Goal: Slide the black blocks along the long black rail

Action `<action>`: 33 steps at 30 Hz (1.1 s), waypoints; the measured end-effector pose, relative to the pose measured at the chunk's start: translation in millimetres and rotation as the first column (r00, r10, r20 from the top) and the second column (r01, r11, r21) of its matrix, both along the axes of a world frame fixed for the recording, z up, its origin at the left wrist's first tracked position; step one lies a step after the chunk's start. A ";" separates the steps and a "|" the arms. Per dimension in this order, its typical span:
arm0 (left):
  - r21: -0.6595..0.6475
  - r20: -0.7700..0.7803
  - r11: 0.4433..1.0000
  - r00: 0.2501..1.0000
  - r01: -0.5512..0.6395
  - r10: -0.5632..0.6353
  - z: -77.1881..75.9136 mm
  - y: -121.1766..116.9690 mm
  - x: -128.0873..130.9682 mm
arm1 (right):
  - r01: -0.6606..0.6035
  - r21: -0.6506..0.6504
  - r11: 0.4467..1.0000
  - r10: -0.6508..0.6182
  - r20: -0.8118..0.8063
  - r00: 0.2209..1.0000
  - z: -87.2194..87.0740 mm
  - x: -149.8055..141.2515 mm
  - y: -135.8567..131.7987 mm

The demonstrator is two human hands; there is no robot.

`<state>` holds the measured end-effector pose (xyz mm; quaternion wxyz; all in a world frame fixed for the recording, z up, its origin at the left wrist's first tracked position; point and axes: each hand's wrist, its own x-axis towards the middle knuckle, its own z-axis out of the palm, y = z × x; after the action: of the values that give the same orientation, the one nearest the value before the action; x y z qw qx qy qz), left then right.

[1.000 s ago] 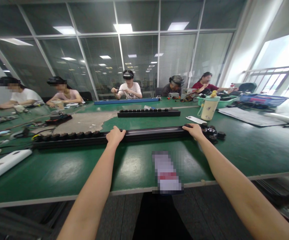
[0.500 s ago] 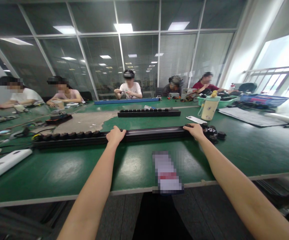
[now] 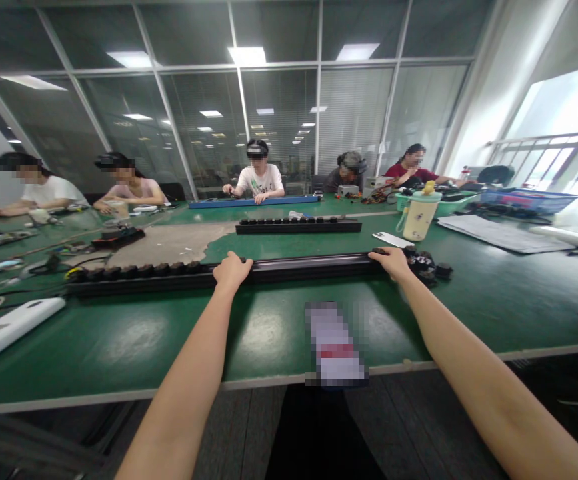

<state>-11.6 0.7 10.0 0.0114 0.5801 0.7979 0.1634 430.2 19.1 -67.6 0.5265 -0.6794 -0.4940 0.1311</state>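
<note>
Black bar (image 3: 313,265): it lies lengthwise on the green bench (image 3: 509,303), under my left hand (image 3: 231,273) and right hand (image 3: 395,262).
Left fingers (image 3: 233,257): I have them curled over the bar near mid-length, gripping from above.
Right fingers (image 3: 379,256): clasped on the bar towards its right end; a dark piece shows at their tips, though from my feed I cannot tell whether they pinch it.
Black knobs (image 3: 149,270): a row along the bar's top, left of the left fingers; between my hands the top looks smooth.
Black parts (image 3: 421,265): clustered just right of the right fingers.
Phone (image 3: 336,343): nearer me than the fingers, between them, its screen blurred.
Blue bar (image 3: 209,204): far beyond the fingers; a co-worker's hand (image 3: 261,197), raised half a second ago, is now down at it.
Grip: practically unchanged over the last second, so I judge this a steadying hold.
</note>
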 end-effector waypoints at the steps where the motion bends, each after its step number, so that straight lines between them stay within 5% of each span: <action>1: 0.002 -0.001 1.000 1.000 0.000 0.000 0.0 0.1 -0.1 | 0.003 0.002 1.000 -0.003 -0.006 1.000 -0.3 0.1 -0.3; 17: -0.010 -0.018 1.000 1.000 -0.002 0.002 0.4 -0.2 1.1 | 0.068 0.028 0.997 -0.067 -0.045 0.997 2.2 -3.1 -1.8; 33: -0.004 -0.014 1.000 1.000 -0.005 0.005 -0.9 1.2 0.4 | 0.084 0.072 0.994 -0.077 -0.100 0.992 -16.3 9.6 17.1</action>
<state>-11.2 2.0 9.1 0.0065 0.5791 0.7999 0.1575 439.9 36.2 -83.9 0.5803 -0.6710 -0.4446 0.1235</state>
